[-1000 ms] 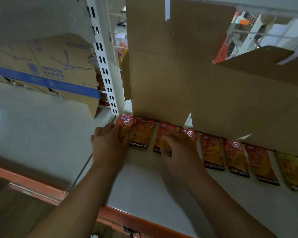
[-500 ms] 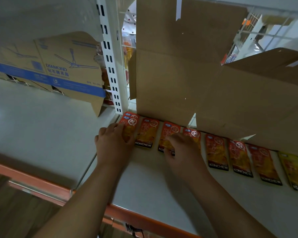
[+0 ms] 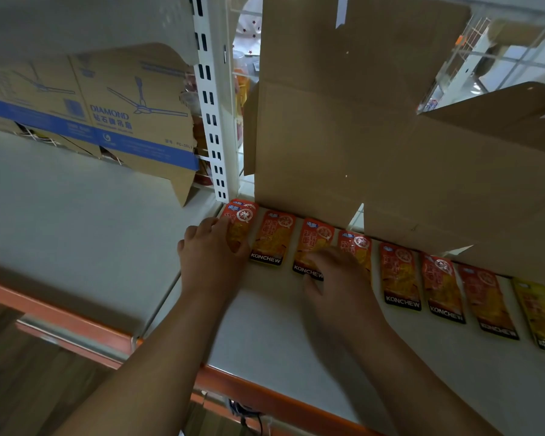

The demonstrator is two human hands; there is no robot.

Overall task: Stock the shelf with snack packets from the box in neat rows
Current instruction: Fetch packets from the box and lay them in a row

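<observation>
**A:** Your left hand (image 3: 213,256) is at the left end of the row. Its fingers (image 3: 233,234) lie straight and flat on the leftmost red-orange foil snack packet (image 3: 243,215), which is tucked beside the white slotted upright post (image 3: 213,121). I'd say you press there to anchor the start of the row.

**B:** You've laid the row on the white shelf (image 3: 280,335), along the foot of the open brown cardboard box (image 3: 343,136). That makes it a short reach from stock to row.

**A:** At centre frame your right hand (image 3: 337,284) is blurred. Its fingers look spread flat over the third packet (image 3: 315,243) and the fourth packet (image 3: 357,245), gripping nothing. You're probably squaring them with their neighbours.

**B:** Further right, three more red packets (image 3: 442,284) and a yellow packet (image 3: 541,313) lie side by side with their labels toward you.
</observation>
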